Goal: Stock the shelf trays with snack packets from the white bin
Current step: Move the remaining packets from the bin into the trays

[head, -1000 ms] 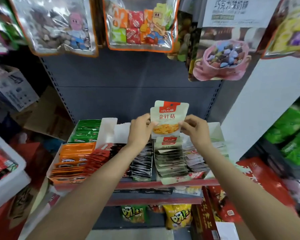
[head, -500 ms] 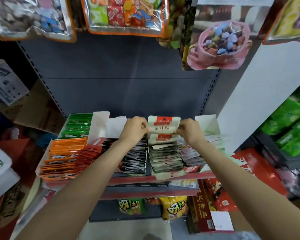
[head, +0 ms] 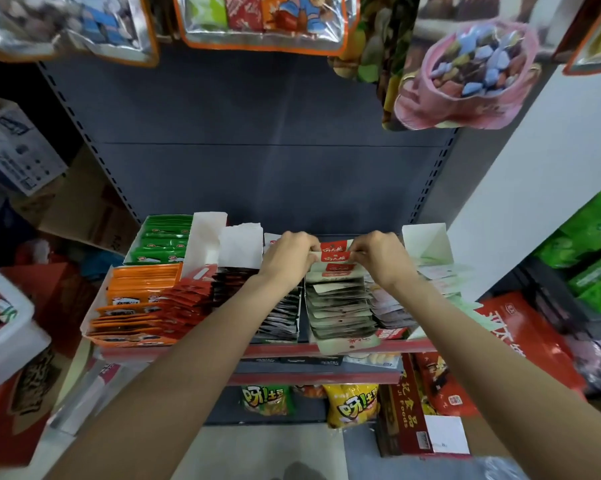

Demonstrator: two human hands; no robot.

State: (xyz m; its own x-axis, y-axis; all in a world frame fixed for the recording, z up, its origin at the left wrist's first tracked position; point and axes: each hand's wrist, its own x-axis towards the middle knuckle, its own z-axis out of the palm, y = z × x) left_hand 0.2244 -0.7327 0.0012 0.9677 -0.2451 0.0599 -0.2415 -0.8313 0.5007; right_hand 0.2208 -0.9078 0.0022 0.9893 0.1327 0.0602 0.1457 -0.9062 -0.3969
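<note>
Packets (head: 334,252) with red tops, raised above the shelf a second ago, now sit sunk at the back of the middle tray (head: 344,344), pinched between left hand (head: 287,256) and right hand (head: 378,256).

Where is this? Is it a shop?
Most likely a small snack shop. A metal shelf holds trays of packets in neat rows, like the orange packets, big candy bags hang above, and both hands are adding red-topped packets.
</note>
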